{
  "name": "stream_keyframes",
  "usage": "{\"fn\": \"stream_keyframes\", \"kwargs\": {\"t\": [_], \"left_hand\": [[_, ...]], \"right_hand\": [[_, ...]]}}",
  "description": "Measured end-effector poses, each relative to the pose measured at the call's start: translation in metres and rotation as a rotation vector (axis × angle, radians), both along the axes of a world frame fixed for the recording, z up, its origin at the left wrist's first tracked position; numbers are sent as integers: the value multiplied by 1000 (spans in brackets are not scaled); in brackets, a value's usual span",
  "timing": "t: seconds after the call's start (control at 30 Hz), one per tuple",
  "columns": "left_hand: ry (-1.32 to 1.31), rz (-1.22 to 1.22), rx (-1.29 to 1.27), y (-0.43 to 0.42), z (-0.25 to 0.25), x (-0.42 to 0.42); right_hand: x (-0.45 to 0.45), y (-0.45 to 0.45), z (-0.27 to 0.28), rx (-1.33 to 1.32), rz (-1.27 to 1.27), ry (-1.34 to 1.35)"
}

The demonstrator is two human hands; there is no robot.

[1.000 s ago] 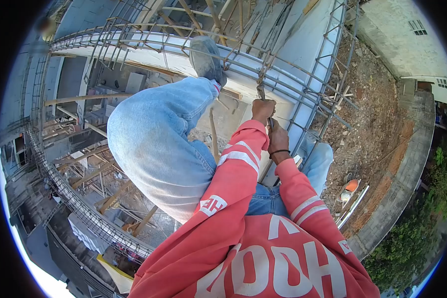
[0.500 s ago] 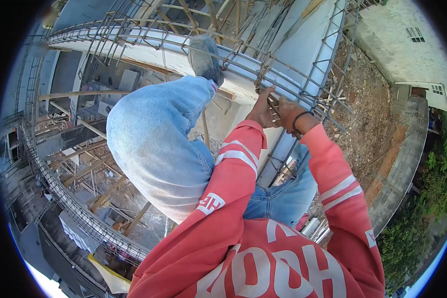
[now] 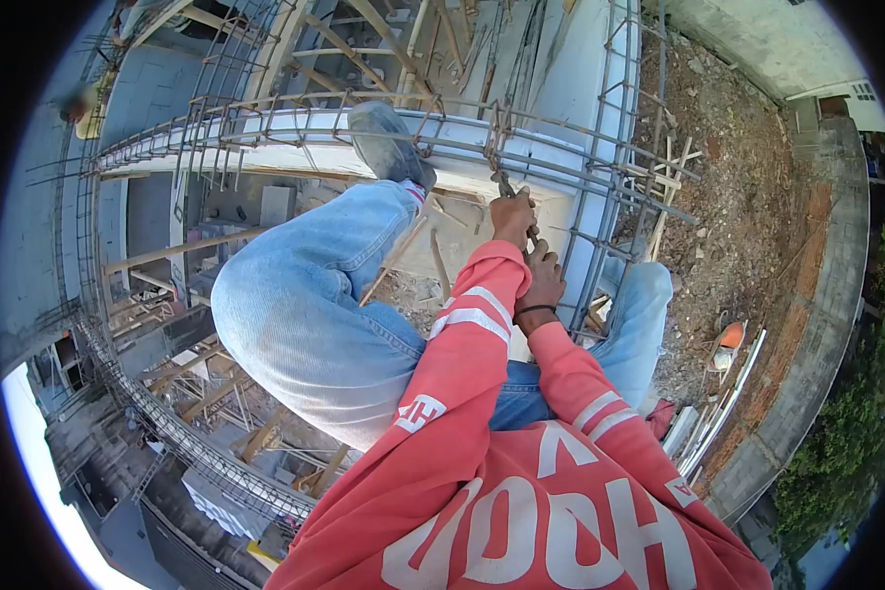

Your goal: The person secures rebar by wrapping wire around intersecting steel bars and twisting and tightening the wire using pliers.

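Observation:
My left hand (image 3: pixel 513 216) is closed around dark metal pincers (image 3: pixel 504 185), whose head points up at the reinforcing bars. Just below it, my right hand (image 3: pixel 545 275), with a black band at the wrist, has its fingers curled at the handle end. Part of the handles is hidden by my fingers. Beyond the tool head, tie wire and bars meet at a rebar cage (image 3: pixel 560 169) running along a white-sided beam (image 3: pixel 452 177). My shoe (image 3: pixel 387 143) rests on that beam among the bars.
Another rebar cage (image 3: pixel 608 128) crosses at the right. Wooden props (image 3: pixel 182 246) and rubble lie far below on the left. Bare earth (image 3: pixel 713 187) and a block wall (image 3: pixel 841 246) are down on the right. An orange wheelbarrow (image 3: pixel 730 339) stands there.
Both hands have drawn back from the bars towards my body. The right hand has moved left, below the left hand, and the pincers show more clearly. The view has shifted.

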State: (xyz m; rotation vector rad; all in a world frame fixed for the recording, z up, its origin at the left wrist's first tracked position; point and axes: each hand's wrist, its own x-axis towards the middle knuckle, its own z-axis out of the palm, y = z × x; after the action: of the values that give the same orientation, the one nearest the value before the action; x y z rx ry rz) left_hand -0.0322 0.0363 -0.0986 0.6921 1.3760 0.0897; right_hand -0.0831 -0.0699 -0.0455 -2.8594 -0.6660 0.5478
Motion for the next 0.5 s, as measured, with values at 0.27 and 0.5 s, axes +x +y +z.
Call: {"fn": "stream_keyframes", "kwargs": {"t": [0.27,0.5], "left_hand": [[173,-313,130,19,-9,-26],[-461,-184,-423,41,-10,-50]], "right_hand": [[8,-1,-51,391,-353,729],[14,-9,-32,832,-668,1805]]}}
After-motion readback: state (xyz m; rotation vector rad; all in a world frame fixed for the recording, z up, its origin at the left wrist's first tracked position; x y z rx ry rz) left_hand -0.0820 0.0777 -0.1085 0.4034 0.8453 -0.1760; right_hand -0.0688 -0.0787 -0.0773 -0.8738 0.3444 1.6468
